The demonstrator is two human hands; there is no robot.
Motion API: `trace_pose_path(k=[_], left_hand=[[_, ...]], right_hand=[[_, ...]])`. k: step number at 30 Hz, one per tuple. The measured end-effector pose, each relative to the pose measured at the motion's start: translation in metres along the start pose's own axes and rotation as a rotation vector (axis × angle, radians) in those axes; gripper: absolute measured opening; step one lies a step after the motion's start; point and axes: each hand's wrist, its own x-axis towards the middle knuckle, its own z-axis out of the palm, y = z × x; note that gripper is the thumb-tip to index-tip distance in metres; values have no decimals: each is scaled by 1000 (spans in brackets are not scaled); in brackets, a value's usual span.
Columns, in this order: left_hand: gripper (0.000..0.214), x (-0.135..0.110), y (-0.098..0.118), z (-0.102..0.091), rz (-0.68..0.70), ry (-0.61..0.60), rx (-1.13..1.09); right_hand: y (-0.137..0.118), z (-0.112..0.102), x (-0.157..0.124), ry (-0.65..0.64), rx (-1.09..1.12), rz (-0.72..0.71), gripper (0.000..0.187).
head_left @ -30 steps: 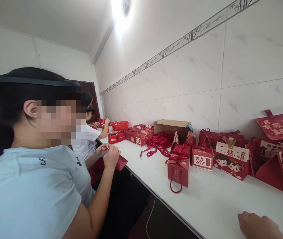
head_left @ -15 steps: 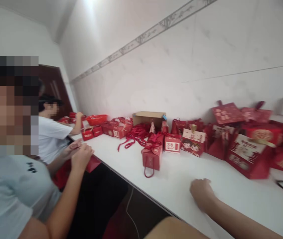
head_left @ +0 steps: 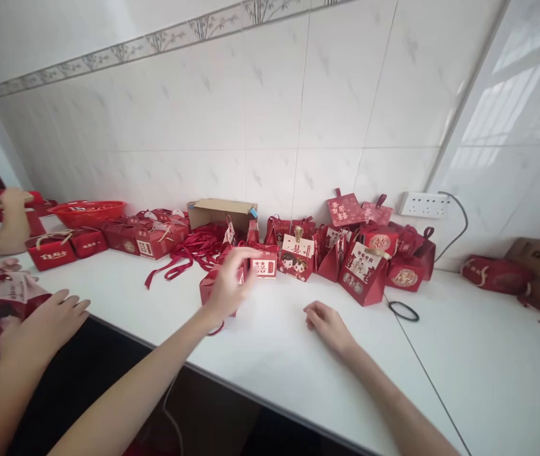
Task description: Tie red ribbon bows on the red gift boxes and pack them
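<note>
My left hand (head_left: pixel 229 288) is raised over the white table, slightly blurred, with thumb and fingers apart and nothing seen between them. Behind it, partly hidden, stands a dark red gift box (head_left: pixel 207 286) with a cord handle hanging at its front. Just beyond the fingertips is a small red and white box (head_left: pixel 265 263) with a printed character. My right hand (head_left: pixel 326 324) rests on the table with its fingers curled in and no object visible in it. Past it stand a gift box with two cartoon faces (head_left: pixel 295 261) and a taller red gift box (head_left: pixel 359 278).
A heap of red ribbons (head_left: pixel 196 247) lies before an open cardboard box (head_left: pixel 222 214). Further left are a red basket (head_left: pixel 88 214) and more gift boxes (head_left: pixel 144 237). A co-worker's hand (head_left: pixel 44 326) is at lower left. A black cable loop (head_left: pixel 404 311) lies right, below a power strip (head_left: pixel 424 205).
The view has swung right, bringing the power strip and right-hand boxes in. My left hand now reaches up before the dark red gift box. My right hand stays curled on the table.
</note>
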Motion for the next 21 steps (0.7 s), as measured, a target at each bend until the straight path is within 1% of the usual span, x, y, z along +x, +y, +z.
trace_pose_path(k=[1, 2, 3, 4, 5, 6, 7, 8, 9, 10, 12, 15, 16, 17, 19, 20, 21], left_hand=[[18, 3, -14, -19, 16, 149, 70], [22, 4, -29, -39, 1, 266, 115], [27, 3, -43, -58, -42, 360, 145], [33, -1, -58, -75, -123, 435, 160], [38, -6, -70, -88, -239, 487, 144], [40, -11, -81, -97, -366, 507, 100], [37, -17, -89, -102, -475, 499, 54], [32, -22, -95, -104, -563, 479, 4], [26, -26, -99, -103, -622, 456, -51], [25, -29, -101, -102, -657, 438, -102], [30, -30, -101, -98, -682, 435, -170], [28, -26, -98, -89, -665, 465, -157], [26, -25, -97, -85, -655, 456, -140], [23, -25, -97, -80, -646, 431, -132], [21, -27, -98, -66, -619, 343, -112], [21, -30, -98, -57, -600, 302, -92], [22, -34, -99, -47, -584, 268, -67]], right_hand=[[2, 2, 0, 27, 51, 10, 24], [4, 5, -1, 52, 107, 22, 27], [5, 8, -2, 71, 161, 33, 28], [6, 11, -3, 76, 201, 37, 27], [6, 14, -4, 69, 220, 33, 26], [6, 16, -5, 60, 214, 23, 25], [6, 17, -6, 57, 201, 15, 25], [5, 18, -6, 58, 191, 10, 25], [5, 18, -7, 59, 191, 8, 25], [4, 17, -7, 59, 201, 12, 26], [3, 15, -7, 55, 240, 35, 28], [2, 11, -7, 72, 294, 79, 32], [2, 10, -7, 86, 308, 86, 33], [2, 9, -7, 95, 323, 82, 34], [3, 7, -8, 91, 360, 48, 37], [3, 7, -9, 81, 384, 22, 41], [2, 8, -9, 67, 410, -4, 49]])
